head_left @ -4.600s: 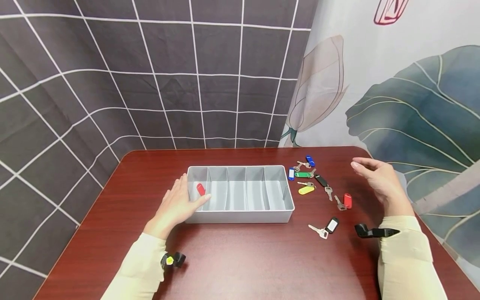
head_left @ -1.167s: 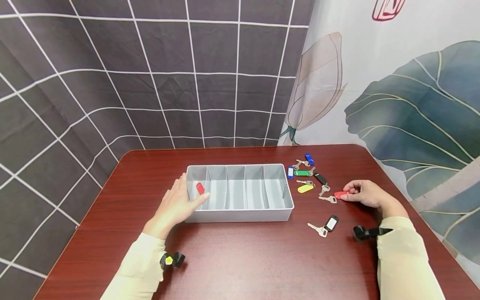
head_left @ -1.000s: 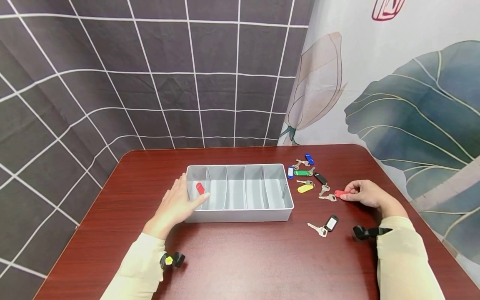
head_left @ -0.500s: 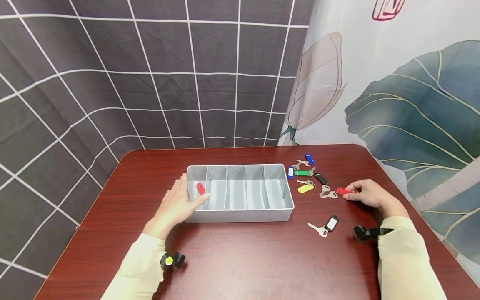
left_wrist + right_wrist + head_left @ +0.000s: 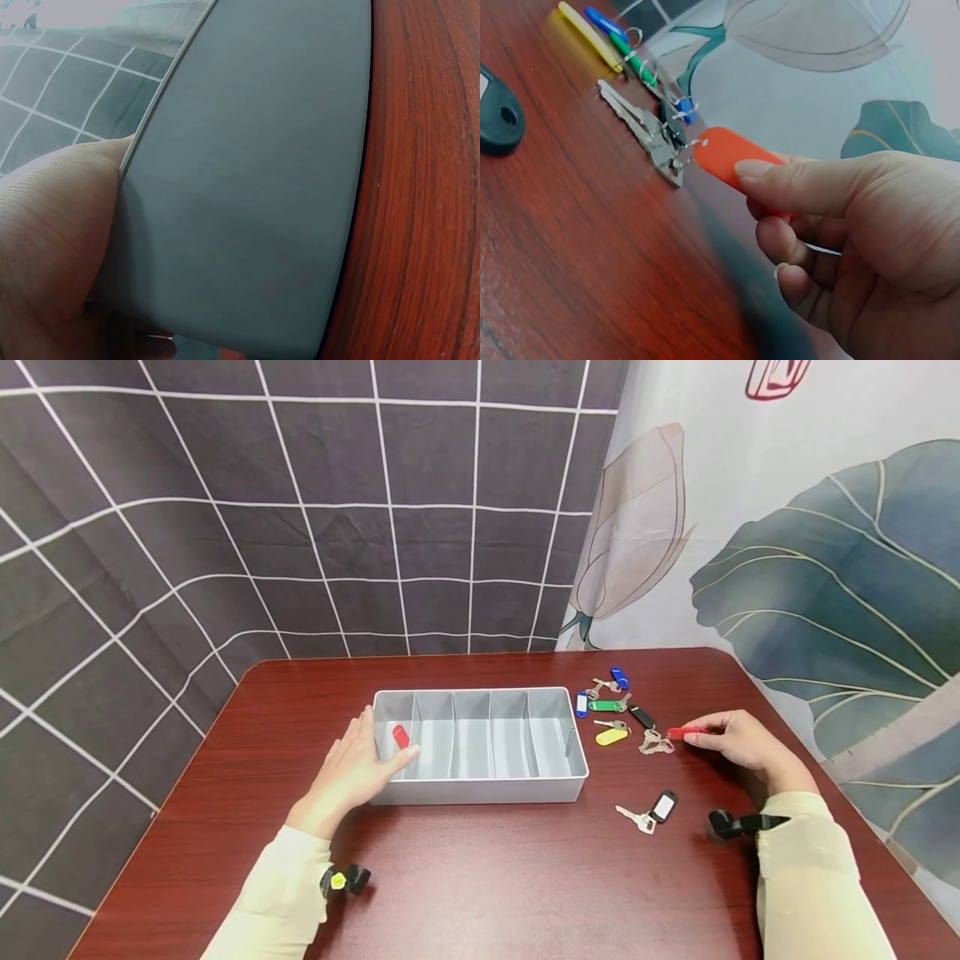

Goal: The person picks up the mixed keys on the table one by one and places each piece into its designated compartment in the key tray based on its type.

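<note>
My right hand (image 5: 738, 743) pinches a red key tag (image 5: 731, 154) between thumb and fingers, over the right part of the table. Its key (image 5: 634, 116) hangs from the ring, low near the tabletop, beside the black tag's key. At the left end of the grey divided tray (image 5: 480, 791), my left hand (image 5: 352, 768) rests with its fingers straight along the side and its thumb reaching over the front rim. Another red key tag (image 5: 401, 737) lies in the leftmost compartment; any key on it is hidden. The left wrist view shows mostly the tray's front wall (image 5: 247, 165).
Right of the tray lie several tagged keys: a green tag (image 5: 606, 706), a yellow tag (image 5: 612, 737), a black tag (image 5: 642, 717) and two blue tags (image 5: 619, 677). Nearer sits a white-labelled black tag (image 5: 664, 807) with its key. A grid-patterned curtain (image 5: 300, 510) hangs behind the table.
My right hand came down from above the table's right side and took hold of the red key tag. It has since lifted the tag slightly. My left hand and the tray stay put.
</note>
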Demonstrator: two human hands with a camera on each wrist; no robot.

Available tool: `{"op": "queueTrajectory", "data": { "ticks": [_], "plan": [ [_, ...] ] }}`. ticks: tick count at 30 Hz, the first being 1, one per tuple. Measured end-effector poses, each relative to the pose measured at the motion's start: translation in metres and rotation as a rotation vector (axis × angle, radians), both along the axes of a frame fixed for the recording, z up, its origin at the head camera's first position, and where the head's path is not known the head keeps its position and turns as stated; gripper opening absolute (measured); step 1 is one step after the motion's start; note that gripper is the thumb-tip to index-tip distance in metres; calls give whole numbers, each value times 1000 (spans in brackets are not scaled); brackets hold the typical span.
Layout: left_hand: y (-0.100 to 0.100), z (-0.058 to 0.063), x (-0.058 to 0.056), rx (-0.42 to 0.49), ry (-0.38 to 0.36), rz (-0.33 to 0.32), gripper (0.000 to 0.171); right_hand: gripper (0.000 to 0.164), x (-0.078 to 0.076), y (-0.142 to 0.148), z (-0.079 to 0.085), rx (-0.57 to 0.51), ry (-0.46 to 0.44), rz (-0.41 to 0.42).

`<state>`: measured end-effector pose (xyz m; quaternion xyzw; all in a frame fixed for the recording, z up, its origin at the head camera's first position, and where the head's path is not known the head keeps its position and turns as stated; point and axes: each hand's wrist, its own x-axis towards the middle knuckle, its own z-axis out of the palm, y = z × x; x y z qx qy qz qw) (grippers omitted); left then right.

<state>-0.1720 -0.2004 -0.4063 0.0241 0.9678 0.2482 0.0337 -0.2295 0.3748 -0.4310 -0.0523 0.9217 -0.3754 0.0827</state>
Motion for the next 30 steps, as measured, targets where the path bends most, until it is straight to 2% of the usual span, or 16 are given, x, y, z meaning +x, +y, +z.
{"op": "queueTrajectory", "data": {
  "ticks": [10, 20, 30],
  "plan": [
    [0, 0, -1, 0, 3, -3, 116, 48, 3, -4, 9, -33, 13, -43],
    [0, -1, -1, -1, 16, 0, 116, 52, 2, -8, 15, -155, -4, -53],
    [0, -1, 0, -7, 17, -1, 115, 52, 3, -14, 21, -102, 86, -95]
  ]
}}
